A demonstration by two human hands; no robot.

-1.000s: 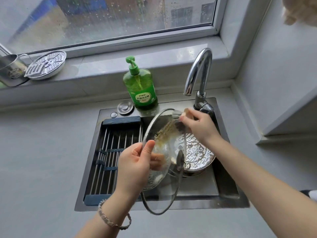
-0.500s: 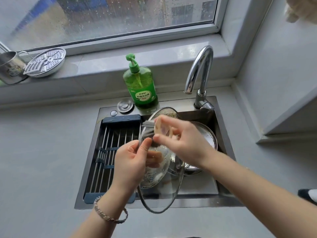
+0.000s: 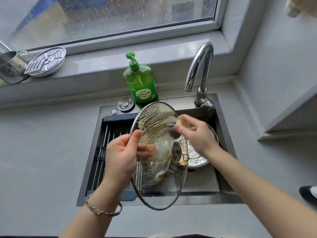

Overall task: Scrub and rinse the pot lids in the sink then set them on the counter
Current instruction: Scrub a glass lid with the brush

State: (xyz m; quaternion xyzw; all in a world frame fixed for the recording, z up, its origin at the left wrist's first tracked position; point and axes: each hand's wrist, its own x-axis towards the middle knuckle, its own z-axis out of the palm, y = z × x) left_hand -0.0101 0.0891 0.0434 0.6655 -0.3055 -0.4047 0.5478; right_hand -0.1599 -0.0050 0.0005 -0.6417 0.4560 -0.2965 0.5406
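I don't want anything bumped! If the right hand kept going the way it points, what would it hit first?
The soapy lid. The right hand points left, pinching a blurry scrubber, and the lid that the left hand holds is right there. Depth is unclear, but they seem to touch.

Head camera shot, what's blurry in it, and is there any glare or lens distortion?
Head view: the right hand and its scrubbing pad are smeared by motion, while the left hand and the sudsy glass lid it grips look sharp. Head view: soft daylight comes through the rain-spotted window, with bright highlights on the faucet. Head view: the windowsill bows, typical wide-angle distortion.
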